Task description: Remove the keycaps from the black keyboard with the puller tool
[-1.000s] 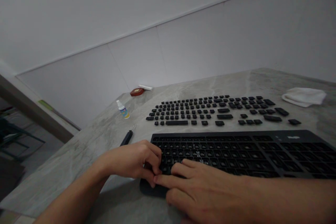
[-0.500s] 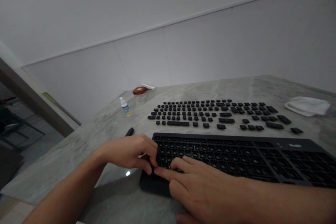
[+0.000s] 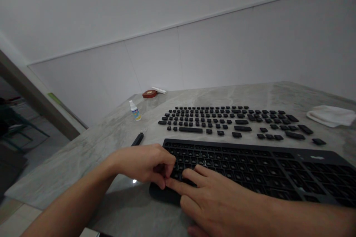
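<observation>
A black keyboard with its keycaps off lies on the marbled table, showing rows of bare key sockets. At its near left corner my left hand is closed in a pinch, and whatever lies between thumb and forefinger is hidden. My right hand rests over the keyboard's front edge with fingers apart. Its index finger reaches to the left fingertips, while the other fingers bend onto the sockets. Behind the keyboard, loose black keycaps are laid out in keyboard order, with a long space bar in front.
A black-handled brush lies left of the keyboard. Farther back stand a small white spray bottle, a reddish-brown case and a white strip. A folded white cloth lies at the right. A wall borders the table.
My left hand has shifted slightly to the right and its fingers have curled in more at the keyboard's corner. The right hand stays nearly in place. The whole view has moved a little.
</observation>
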`<state>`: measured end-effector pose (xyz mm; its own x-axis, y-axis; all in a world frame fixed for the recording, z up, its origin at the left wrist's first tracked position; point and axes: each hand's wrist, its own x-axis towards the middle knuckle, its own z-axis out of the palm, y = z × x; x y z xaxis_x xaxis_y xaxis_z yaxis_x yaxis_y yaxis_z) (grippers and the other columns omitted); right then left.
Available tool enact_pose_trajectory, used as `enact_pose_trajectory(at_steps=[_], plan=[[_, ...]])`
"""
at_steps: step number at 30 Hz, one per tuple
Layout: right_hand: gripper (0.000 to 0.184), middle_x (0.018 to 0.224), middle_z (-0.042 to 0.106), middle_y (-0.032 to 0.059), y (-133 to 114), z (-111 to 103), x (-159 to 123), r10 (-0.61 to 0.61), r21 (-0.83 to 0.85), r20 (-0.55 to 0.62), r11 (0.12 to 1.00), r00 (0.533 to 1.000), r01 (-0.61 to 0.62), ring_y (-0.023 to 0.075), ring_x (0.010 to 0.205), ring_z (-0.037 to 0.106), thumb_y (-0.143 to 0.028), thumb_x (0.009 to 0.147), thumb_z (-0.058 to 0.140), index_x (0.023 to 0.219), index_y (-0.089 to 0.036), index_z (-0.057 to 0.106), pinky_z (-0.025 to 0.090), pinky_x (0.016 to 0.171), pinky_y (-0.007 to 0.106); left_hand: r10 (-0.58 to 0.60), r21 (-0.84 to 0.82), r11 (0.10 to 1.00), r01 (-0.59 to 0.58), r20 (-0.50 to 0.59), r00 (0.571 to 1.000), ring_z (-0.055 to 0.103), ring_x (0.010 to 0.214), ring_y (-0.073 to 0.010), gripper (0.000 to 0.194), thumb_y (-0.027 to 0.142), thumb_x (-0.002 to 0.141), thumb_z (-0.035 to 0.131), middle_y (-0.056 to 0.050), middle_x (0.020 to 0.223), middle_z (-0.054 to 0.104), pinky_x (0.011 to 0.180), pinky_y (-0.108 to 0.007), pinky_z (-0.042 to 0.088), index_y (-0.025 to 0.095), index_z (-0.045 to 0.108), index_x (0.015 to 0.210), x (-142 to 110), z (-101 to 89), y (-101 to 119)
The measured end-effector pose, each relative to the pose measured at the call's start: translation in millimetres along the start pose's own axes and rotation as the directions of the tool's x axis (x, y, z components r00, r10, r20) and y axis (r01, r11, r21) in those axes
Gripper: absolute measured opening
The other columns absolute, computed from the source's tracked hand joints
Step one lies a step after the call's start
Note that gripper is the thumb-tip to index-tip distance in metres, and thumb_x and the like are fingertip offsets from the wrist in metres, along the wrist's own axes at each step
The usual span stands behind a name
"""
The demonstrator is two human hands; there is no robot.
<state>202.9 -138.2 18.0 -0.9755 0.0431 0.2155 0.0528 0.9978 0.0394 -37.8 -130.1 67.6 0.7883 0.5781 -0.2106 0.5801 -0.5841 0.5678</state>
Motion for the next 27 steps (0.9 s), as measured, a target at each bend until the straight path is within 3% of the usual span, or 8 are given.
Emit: enact_pose_trajectory(at_steps=[5,8,11,16,23,25,27], plan=[[0.028,0.136,0.059,0.0064,1.2,-0.8,1.8,-0.003,0.012,-0.017,1.0,1.0,0.003,0.0264,0.11,0.054,-0.044,0.093,0.058,0.095,-0.017,0.065,0.048,0.088,0.042,-0.024,-0.038,0.999,0.024,0.003,1.0,0.06,0.064,-0.0118,0.023,0.026,0.083,0.076,-0.001,0.076,0.068,0.057,-0.018,0.044,0.015,0.064,0.099,2.3,0.9,1.4],[0.028,0.128,0.063,0.0069,2.0,-2.7,3.2,0.003,0.064,0.007,0.998,1.0,-0.004,0.0266,0.108,0.054,-0.043,0.093,0.058,0.094,-0.017,0.065,0.047,0.089,0.043,0.034,-0.036,0.999,-0.033,0.007,0.999,0.06,0.064,-0.0124,0.011,0.024,0.087,0.071,-0.001,0.072,0.067,0.058,-0.019,0.043,0.015,0.064,0.087,5.7,2.5,-3.7],[0.027,0.12,0.066,0.007,1.9,-4.1,3.5,0.022,0.111,0.042,0.993,0.999,-0.027,0.0276,0.108,0.054,-0.042,0.094,0.056,0.096,-0.017,0.065,0.046,0.09,0.044,0.081,-0.019,0.997,-0.081,0.004,0.997,0.058,0.063,-0.0129,0.017,0.022,0.086,0.071,0.0,0.067,0.065,0.059,-0.021,0.043,0.016,0.062,0.074,9.5,4.3,-8.3],[0.03,0.126,0.064,0.0077,0.0,-3.4,1.8,0.03,0.136,0.05,0.99,0.998,-0.036,0.0291,0.112,0.053,-0.043,0.095,0.052,0.098,-0.016,0.065,0.045,0.094,0.046,0.059,0.043,0.997,-0.059,0.002,0.998,0.06,0.065,-0.0133,0.018,0.008,0.077,0.075,0.001,0.066,0.064,0.062,-0.022,0.044,0.016,0.062,0.068,13.1,7.5,-7.4],[0.029,0.129,0.062,0.0086,6.0,-5.9,4.6,-0.013,0.069,-0.008,0.998,1.0,0.014,0.0268,0.106,0.054,-0.042,0.095,0.053,0.095,-0.016,0.063,0.048,0.089,0.043,0.088,0.075,0.993,-0.086,-0.025,0.996,0.061,0.069,-0.0139,0.016,0.015,0.086,0.069,-0.002,0.071,0.066,0.064,-0.022,0.045,0.016,0.065,0.071,11.0,2.9,-7.9],[0.022,0.113,0.067,0.0079,3.4,-6.2,-4.0,-0.053,0.035,-0.038,0.998,0.998,0.054,0.0247,0.097,0.056,-0.035,0.097,0.05,0.091,-0.017,0.062,0.049,0.082,0.041,0.092,0.096,0.992,-0.085,-0.07,0.993,0.058,0.065,-0.0132,0.016,0.018,0.087,0.067,-0.001,0.069,0.064,0.061,-0.023,0.043,0.016,0.064,0.071,8.9,-2.8,-8.4],[0.018,0.097,0.067,0.0042,-6.4,-1.1,-22.9,0.019,0.031,-0.068,0.999,0.997,-0.017,0.0212,0.089,0.058,-0.027,0.099,0.048,0.09,-0.02,0.062,0.05,0.081,0.038,0.074,0.064,0.996,-0.065,-0.136,0.988,0.052,0.058,-0.0117,0.021,0.023,0.087,0.067,0.0,0.062,0.06,0.054,-0.023,0.038,0.017,0.061,0.068,0.2,-4.8,-6.5]])
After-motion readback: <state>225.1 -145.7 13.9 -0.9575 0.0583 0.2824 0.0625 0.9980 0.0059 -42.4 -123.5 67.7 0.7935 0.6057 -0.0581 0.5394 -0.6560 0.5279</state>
